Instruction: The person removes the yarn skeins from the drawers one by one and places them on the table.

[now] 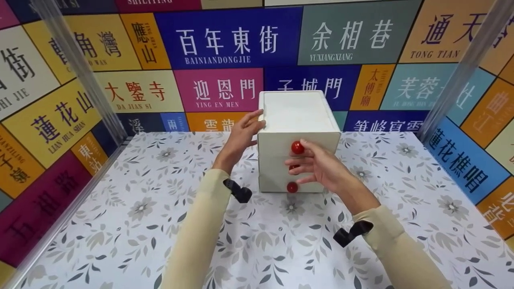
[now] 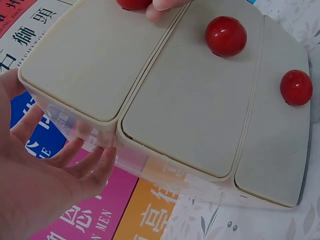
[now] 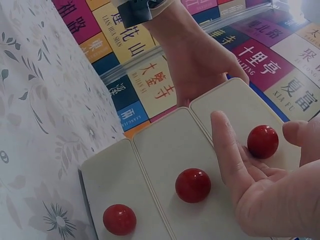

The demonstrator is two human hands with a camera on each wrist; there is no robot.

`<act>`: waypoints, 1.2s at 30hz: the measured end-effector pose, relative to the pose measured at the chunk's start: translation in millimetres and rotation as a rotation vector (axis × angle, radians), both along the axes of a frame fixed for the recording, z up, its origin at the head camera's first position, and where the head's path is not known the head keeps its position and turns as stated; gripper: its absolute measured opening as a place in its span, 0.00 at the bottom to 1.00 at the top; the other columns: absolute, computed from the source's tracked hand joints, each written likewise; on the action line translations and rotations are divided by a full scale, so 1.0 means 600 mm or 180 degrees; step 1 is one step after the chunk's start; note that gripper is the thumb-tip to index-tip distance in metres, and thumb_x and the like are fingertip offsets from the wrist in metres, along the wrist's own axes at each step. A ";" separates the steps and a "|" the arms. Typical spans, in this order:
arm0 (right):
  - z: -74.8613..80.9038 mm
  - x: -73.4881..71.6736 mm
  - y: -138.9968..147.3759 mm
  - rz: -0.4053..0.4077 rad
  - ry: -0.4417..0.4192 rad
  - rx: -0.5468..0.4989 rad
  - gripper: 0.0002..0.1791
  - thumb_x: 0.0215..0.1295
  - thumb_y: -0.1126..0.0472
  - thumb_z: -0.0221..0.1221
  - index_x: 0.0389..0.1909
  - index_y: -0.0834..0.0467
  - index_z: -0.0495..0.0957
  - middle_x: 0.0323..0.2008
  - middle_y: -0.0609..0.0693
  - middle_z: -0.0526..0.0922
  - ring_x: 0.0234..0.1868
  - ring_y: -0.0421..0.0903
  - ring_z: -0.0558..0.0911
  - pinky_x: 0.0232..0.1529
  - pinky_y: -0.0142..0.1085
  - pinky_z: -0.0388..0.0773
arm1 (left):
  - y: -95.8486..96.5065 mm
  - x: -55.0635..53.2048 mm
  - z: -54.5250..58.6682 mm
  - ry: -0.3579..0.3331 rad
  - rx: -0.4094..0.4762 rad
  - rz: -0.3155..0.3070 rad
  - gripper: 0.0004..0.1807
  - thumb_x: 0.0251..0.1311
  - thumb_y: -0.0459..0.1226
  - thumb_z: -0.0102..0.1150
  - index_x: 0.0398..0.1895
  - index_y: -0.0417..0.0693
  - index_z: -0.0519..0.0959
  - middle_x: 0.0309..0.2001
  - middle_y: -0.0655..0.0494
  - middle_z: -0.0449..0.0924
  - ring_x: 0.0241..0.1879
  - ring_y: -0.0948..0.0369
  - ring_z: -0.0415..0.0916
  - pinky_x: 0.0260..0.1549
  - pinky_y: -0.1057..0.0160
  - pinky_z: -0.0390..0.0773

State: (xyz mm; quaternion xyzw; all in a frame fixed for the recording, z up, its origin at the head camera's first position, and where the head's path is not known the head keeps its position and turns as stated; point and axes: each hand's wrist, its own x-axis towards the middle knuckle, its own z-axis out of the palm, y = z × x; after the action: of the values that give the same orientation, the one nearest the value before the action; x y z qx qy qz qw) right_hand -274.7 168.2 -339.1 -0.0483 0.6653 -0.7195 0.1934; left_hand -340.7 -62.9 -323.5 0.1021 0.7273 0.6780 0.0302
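A white box with three stacked drawers (image 1: 277, 172) stands upright on the table, a red round knob on each front. My left hand (image 1: 239, 134) rests against the box's left side near the top, fingers spread along its clear wall in the left wrist view. At the front, my right hand (image 1: 327, 166) has its thumb and extended fingers around the top knob (image 3: 263, 142), with a visible gap between thumb and knob. Its fingers partly cover the middle knob (image 2: 226, 36) in the head view. The bottom knob (image 1: 292, 187) shows below them. All drawer fronts look flush.
A floral-patterned cloth (image 1: 140, 208) covers the table around the box. Colourful panels with place names (image 1: 229, 38) form walls behind and at the sides. Clear upright corner strips (image 1: 86, 76) stand at the left and right.
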 end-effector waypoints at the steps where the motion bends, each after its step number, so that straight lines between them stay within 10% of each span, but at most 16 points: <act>1: -0.001 0.000 -0.002 -0.0026 -0.0011 -0.0024 0.29 0.76 0.38 0.46 0.60 0.59 0.69 0.45 0.49 0.88 0.39 0.45 0.87 0.37 0.38 0.87 | -0.001 0.000 -0.001 0.0005 0.0001 -0.0005 0.26 0.70 0.46 0.54 0.71 0.62 0.69 0.67 0.48 0.72 0.68 0.50 0.71 0.66 0.42 0.71; 36: -0.006 0.044 -0.005 -0.0216 -0.0034 -0.0185 0.24 0.76 0.44 0.51 0.57 0.61 0.71 0.39 0.48 0.88 0.37 0.43 0.88 0.38 0.34 0.86 | -0.005 -0.007 -0.001 0.0008 -0.0199 -0.0101 0.25 0.72 0.47 0.51 0.71 0.63 0.67 0.67 0.47 0.70 0.68 0.49 0.69 0.66 0.42 0.70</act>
State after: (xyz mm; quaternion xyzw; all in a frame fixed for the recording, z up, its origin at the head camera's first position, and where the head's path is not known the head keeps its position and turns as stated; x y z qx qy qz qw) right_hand -248.3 165.5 -342.8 -0.0275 0.6444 -0.7448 0.1710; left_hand -344.7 -65.9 -324.1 0.1135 0.7465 0.6542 0.0433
